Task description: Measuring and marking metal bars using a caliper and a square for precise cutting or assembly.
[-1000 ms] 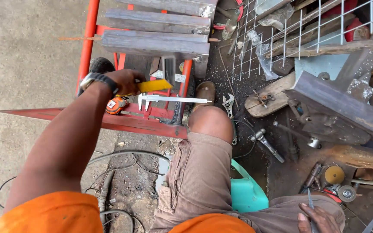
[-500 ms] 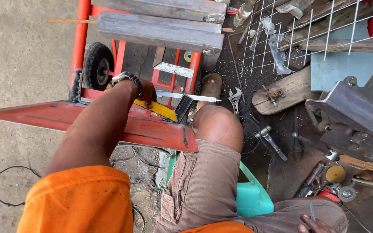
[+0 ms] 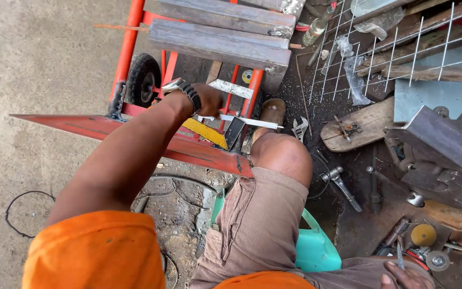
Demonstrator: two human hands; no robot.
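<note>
One red angle bar (image 3: 135, 136) runs left-right under the forearm, its pointed end far left. L hand (image 3: 205, 100), fingers curled shut, grips a metal caliper (image 3: 241, 121) that sticks out to its right, lying w/ long axis left-right, tip toward the knee, just above a yellow piece (image 3: 205, 132). R hand (image 3: 402, 277), bottom right edge, pinches a thin rod (image 3: 400, 256).

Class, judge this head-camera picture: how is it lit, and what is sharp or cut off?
Head view: even, soft daylight with no hard shadows; left hand and the caliper are sharp; straight bars bow slightly toward the edges; right hand is cut off by the bottom edge.
</note>
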